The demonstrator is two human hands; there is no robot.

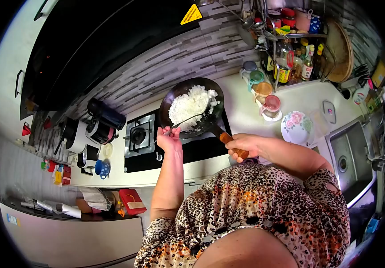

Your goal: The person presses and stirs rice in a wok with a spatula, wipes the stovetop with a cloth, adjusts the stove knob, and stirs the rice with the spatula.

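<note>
A dark wok [163,114] with white rice [190,105] in it is over the right side of the gas stove, tilted toward the wall. My right hand [244,146] is closed around its wooden handle [225,138]. My left hand [169,138], palm up, grips the thin handle of a metal spoon [188,119]. The spoon reaches across the rice to the wok's right side, where its end is hard to make out.
An uncovered burner [138,136] is left of the wok. Seasoning jars [264,90], a floral plate [297,127] and a sink [351,156] are to the right. A bottle rack [299,35] stands behind. A blue mug [102,169] sits at the left counter edge.
</note>
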